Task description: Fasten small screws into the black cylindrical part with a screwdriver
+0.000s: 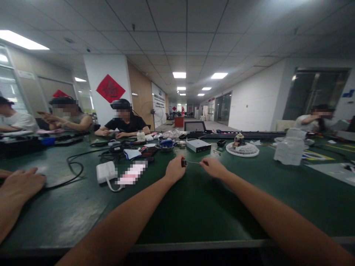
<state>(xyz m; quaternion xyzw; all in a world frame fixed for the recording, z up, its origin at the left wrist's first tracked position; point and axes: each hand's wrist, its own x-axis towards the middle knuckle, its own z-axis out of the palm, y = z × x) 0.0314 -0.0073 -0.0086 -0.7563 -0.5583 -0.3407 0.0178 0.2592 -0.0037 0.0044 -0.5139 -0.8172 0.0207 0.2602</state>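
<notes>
My left hand (175,170) is closed around a small dark, round part (184,163) with a shiny rim, held just above the green table (199,207). From that part a thin metal rod (193,162) runs across to my right hand (213,168), whose fingertips pinch its other end. Whether rod and part are joined or only touching is too small to tell. Beyond my hands sit a silver box (198,145) with a dark front and a white fan grille (242,149) with a motor on top.
At left lie a white adapter (105,172), a black cable (79,173) and another person's hand (23,184). A blue part in a bowl (166,145) and a glass jar (141,136) stand farther back. White moulded packaging (290,147) is at right. Several people sit around.
</notes>
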